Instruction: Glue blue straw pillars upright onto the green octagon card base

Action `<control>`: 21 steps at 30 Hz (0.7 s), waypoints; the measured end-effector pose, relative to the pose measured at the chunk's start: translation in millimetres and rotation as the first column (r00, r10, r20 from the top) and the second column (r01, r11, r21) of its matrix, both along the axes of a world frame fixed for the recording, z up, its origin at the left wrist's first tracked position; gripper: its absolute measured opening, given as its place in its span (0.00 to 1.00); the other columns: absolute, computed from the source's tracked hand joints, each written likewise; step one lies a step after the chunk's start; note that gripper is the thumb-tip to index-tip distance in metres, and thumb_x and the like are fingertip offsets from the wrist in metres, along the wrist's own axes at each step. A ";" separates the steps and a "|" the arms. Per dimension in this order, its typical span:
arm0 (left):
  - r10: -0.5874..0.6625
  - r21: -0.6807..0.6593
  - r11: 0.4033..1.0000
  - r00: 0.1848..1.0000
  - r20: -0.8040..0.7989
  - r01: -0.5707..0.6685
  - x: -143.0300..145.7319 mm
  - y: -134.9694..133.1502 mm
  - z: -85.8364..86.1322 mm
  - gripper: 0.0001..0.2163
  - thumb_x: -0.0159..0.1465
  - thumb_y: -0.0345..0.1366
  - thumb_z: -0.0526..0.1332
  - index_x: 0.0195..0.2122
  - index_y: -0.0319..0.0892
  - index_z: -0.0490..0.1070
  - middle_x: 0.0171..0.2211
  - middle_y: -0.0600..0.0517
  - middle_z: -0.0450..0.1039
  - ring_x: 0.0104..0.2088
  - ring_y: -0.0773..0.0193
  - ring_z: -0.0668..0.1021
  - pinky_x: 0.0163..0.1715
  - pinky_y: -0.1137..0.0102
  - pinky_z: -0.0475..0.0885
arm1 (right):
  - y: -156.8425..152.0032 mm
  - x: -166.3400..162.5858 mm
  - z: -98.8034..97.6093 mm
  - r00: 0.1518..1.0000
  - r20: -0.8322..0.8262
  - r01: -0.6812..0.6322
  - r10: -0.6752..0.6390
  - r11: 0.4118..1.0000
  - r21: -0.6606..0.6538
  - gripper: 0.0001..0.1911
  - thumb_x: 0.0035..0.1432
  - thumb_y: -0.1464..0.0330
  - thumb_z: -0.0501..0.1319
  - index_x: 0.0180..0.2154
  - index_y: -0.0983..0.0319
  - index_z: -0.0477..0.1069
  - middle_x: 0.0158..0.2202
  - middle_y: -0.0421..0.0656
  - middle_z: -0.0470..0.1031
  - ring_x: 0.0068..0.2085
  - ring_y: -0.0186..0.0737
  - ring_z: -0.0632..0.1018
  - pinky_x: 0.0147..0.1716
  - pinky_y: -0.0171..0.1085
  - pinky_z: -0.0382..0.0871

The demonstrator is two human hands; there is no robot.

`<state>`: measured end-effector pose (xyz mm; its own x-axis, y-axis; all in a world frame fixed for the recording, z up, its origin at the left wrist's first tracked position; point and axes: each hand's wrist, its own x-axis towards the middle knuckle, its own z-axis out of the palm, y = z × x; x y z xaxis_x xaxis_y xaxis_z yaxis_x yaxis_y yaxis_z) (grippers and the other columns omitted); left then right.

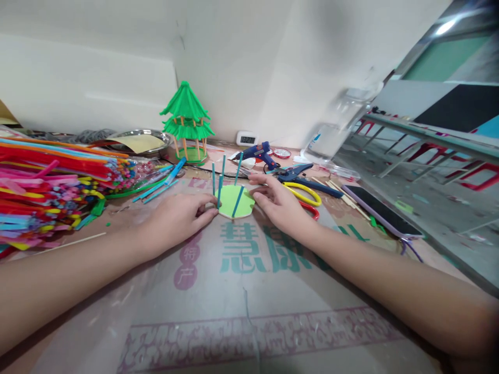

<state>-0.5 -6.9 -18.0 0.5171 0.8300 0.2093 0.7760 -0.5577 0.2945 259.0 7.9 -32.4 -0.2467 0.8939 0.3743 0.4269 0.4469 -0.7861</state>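
A light-green many-sided base point(244, 203) lies on the plastic-covered table, with several thin blue sticks point(238, 201) standing up from it, some slightly tilted. At its left edge, my left hand point(185, 215) has thumb and forefinger closed on the rim, close to the foot of a blue stick. My right hand point(278, 202) rests by the opposite edge, fingers apart and holding nothing; its fingertips come near or touch the rim. Behind the base stands a small green-roofed pagoda model point(186, 124) with wooden posts on a green base.
Bundles of coloured pipe cleaners point(58, 192) fill the left side. A metal dish point(146, 141), a digital timer point(246, 138) and a blue glue gun point(255, 151) stand behind. Yellow-handled pliers point(304, 193), a phone point(380, 210) and a clear plastic bottle point(331, 127) are on the right.
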 end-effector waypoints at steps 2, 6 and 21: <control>0.000 0.000 1.000 1.000 0.010 0.000 -2.3 2.6 1.1 0.16 0.72 0.43 0.55 0.48 0.43 0.80 0.40 0.49 0.83 0.32 0.60 0.78 0.32 0.68 0.66 | -5.7 -2.5 1.1 1.000 0.014 -0.001 0.001 1.000 0.000 0.17 0.66 0.70 0.58 0.56 0.59 0.67 0.54 0.49 0.74 0.45 0.41 0.80 0.47 0.46 0.78; 0.007 0.012 1.000 1.000 0.027 -0.007 -5.9 7.9 1.0 0.18 0.72 0.44 0.54 0.51 0.43 0.80 0.38 0.49 0.83 0.32 0.60 0.78 0.32 0.69 0.66 | -21.3 -9.4 8.3 0.997 -0.044 -0.059 0.056 0.996 -0.069 0.16 0.66 0.70 0.58 0.54 0.59 0.67 0.50 0.47 0.73 0.41 0.38 0.79 0.41 0.42 0.80; 0.042 0.021 0.999 0.997 0.057 -0.043 -12.0 18.4 -1.5 0.18 0.71 0.45 0.53 0.49 0.43 0.79 0.36 0.49 0.81 0.32 0.60 0.78 0.32 0.69 0.67 | -13.1 -4.1 5.3 0.996 0.094 0.000 -0.003 0.999 0.034 0.13 0.66 0.70 0.57 0.52 0.59 0.64 0.51 0.49 0.72 0.46 0.41 0.78 0.51 0.48 0.75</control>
<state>-12.5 11.5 -19.4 0.4683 0.8457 0.2559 0.7814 -0.5316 0.3268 254.9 -5.2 -27.1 -0.2806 0.8816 0.3795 0.4989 0.4718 -0.7270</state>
